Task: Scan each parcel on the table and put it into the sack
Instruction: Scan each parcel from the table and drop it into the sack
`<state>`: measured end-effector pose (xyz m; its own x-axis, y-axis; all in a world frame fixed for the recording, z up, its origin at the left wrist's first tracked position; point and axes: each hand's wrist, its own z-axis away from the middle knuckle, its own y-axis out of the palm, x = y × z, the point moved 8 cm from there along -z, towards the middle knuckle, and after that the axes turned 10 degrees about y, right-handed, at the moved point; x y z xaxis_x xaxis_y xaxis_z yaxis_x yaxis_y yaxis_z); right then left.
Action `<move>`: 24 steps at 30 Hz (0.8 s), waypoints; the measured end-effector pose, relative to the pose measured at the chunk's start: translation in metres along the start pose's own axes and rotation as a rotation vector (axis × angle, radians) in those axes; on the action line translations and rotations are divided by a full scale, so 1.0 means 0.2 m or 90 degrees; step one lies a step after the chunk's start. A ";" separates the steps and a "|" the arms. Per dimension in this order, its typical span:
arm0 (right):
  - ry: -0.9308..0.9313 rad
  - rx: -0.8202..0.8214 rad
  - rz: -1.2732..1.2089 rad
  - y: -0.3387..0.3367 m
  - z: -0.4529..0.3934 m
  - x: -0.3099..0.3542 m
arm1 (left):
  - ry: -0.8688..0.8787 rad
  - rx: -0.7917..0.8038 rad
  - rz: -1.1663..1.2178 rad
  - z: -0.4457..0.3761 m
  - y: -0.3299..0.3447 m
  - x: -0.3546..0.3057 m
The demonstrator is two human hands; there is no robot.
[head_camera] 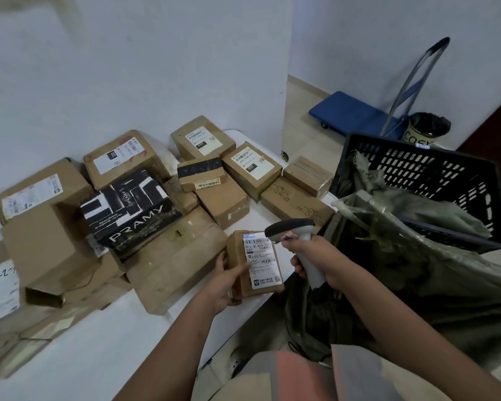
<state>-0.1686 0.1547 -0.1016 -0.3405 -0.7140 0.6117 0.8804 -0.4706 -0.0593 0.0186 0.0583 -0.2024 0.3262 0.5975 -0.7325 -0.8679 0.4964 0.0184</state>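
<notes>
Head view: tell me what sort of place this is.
Probably a parcel sorting room: labelled parcels piled on a white table, a scanner in the right hand, a sack, and a platform trolley.

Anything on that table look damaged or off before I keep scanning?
One thing: the big brown box left of the held parcel looks crumpled, its top dented and its tape wrinkled. The other parcels lie in a loose, overlapping heap, but none looks torn open.

Label print on the small parcel (253, 263) too small to read; sack (388, 270) interior dark, contents indiscernible.
</notes>
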 end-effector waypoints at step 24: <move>0.003 -0.002 -0.035 0.01 -0.01 -0.01 | 0.011 0.010 0.019 -0.03 -0.01 0.03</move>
<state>-0.1659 0.1544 -0.1049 -0.3897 -0.6894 0.6106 0.8591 -0.5109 -0.0286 0.0212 0.0572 -0.2117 0.2940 0.6007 -0.7435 -0.8707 0.4892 0.0509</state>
